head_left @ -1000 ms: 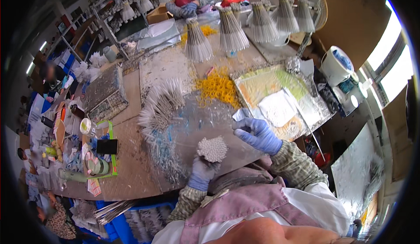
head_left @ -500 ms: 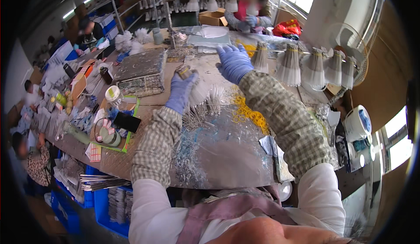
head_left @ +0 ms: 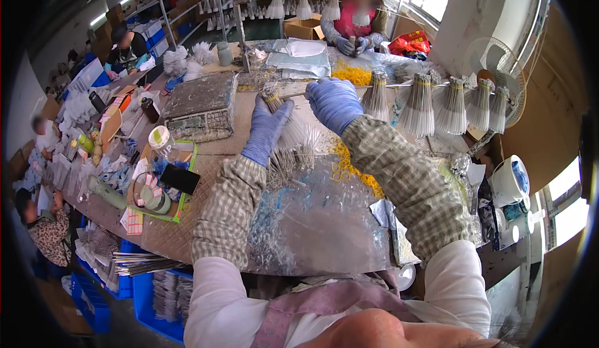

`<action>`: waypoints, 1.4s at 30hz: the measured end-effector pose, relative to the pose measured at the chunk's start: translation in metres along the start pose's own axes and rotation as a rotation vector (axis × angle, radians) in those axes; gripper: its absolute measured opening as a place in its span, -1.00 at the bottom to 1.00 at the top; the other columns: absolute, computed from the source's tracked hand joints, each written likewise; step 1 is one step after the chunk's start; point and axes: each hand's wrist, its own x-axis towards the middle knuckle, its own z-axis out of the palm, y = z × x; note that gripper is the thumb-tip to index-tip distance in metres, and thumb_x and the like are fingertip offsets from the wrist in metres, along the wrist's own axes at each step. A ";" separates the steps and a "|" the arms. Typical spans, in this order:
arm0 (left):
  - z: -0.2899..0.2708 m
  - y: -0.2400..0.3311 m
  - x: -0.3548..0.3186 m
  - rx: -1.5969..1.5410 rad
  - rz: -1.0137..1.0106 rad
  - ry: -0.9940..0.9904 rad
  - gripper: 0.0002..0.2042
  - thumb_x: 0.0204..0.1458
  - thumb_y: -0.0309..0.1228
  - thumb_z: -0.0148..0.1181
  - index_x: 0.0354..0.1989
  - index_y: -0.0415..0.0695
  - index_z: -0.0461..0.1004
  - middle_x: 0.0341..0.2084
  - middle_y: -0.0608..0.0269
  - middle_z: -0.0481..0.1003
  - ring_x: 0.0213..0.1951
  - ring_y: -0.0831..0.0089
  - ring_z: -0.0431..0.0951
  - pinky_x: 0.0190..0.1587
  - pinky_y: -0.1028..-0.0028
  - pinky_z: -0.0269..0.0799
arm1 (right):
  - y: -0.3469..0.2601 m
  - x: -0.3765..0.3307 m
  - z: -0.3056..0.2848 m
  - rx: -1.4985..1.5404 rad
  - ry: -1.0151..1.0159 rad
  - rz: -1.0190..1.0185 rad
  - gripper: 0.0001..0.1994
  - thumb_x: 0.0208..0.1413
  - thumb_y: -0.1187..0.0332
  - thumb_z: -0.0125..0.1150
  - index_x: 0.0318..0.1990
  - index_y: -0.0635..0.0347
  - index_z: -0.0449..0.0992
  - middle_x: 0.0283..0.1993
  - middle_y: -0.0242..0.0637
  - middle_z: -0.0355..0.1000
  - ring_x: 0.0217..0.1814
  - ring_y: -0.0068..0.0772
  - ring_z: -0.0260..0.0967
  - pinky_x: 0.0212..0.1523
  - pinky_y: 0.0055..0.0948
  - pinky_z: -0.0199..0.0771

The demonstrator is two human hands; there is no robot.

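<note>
My left hand [head_left: 267, 126], in a purple-blue glove, is closed round the top of a bundle of thin whitish strands [head_left: 292, 132]. A yellow rubber band [head_left: 272, 96] circles the bundle's neck, and the strands fan out downward. My right hand [head_left: 335, 103], gloved alike, is closed on a thin horizontal rod [head_left: 299, 94], whose end sticks out toward the left bundle. Further right along the rod, several similar banded bundles [head_left: 417, 107] hang with their strands down. Loose thin strands [head_left: 284, 172] lie in a pile below my left hand.
Yellow rubber bands [head_left: 347, 164] lie under my right forearm, with another heap [head_left: 349, 73] farther back. A dusty scale [head_left: 199, 107] and a black phone [head_left: 180, 178] are at left. A fan [head_left: 499, 67] stands right; a co-worker [head_left: 359, 20] sits opposite.
My right hand has gone from spread fingers to a closed grip on the rod. My left hand has shifted slightly right with the bundle. The co-worker opposite has lowered their hands.
</note>
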 end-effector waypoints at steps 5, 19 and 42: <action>0.000 0.015 -0.009 0.229 0.095 0.016 -0.36 0.03 -0.40 0.35 0.25 -0.28 0.16 -0.01 0.12 0.48 -0.07 0.39 0.52 0.01 0.42 0.47 | -0.001 -0.006 -0.001 -0.007 0.011 0.026 -0.87 0.13 0.28 0.18 -0.24 -0.01 0.63 -0.28 -0.20 0.57 -0.15 -0.07 0.54 -0.15 -0.05 0.46; 0.027 0.028 -0.015 0.302 0.021 -0.074 -0.30 0.03 -0.40 0.36 0.28 -0.23 0.08 0.03 0.00 0.44 0.01 0.27 0.49 0.10 0.34 0.41 | 0.001 -0.014 0.002 -0.004 0.102 -0.027 -0.86 0.14 0.27 0.17 -0.23 0.01 0.63 -0.25 -0.24 0.56 -0.14 -0.12 0.53 -0.12 -0.08 0.48; 0.052 0.058 -0.027 0.260 -0.172 -0.393 0.00 0.06 -0.13 0.36 0.47 -0.35 -0.21 0.19 -0.18 0.34 0.18 0.19 0.43 0.18 0.38 0.41 | 0.071 -0.061 -0.042 -0.028 0.062 0.262 -0.62 0.14 0.01 0.22 -0.09 0.12 0.49 -0.40 -0.02 0.56 -0.30 0.07 0.56 -0.24 0.01 0.52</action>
